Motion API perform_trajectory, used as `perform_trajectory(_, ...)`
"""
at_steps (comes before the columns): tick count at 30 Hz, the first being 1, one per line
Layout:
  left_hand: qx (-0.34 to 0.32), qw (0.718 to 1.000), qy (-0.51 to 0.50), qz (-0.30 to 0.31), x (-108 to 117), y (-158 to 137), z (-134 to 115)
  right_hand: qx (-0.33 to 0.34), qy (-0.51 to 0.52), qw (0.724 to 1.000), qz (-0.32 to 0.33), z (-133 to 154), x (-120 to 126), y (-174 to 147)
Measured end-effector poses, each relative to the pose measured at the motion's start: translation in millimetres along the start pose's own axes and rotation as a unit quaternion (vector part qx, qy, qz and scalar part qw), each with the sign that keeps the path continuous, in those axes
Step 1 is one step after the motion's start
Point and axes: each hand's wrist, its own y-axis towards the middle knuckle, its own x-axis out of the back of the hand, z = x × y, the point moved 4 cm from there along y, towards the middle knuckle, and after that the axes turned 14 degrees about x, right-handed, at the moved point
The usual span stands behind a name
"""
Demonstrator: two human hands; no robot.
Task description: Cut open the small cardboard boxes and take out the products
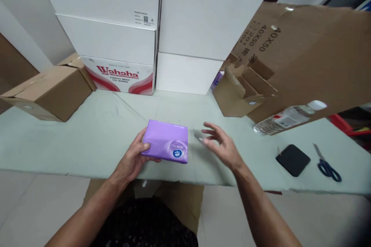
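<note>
A purple tissue pack with a blue oval logo is in my left hand, held above the near part of the table. The left thumb lies on top of the pack's left end, with the fingers underneath. To the right of the pack, apart from it, is my right hand, slightly blurred. A small thin greyish piece sticks out at its thumb tip, pinched there; its kind cannot be made out. The other right fingers are loosely curved.
White boxes and a Wahaha carton stand along the back. A closed brown carton is at left. An open carton, a water bottle, a black square object and scissors are at right on the table.
</note>
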Motion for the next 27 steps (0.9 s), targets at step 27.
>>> perform_trajectory(27, 0.038, 0.999, 0.01, 0.017, -32.1, -0.5, 4.9, -0.032, 0.161, 0.985, 0.045, 64.6, -42.6, -8.0)
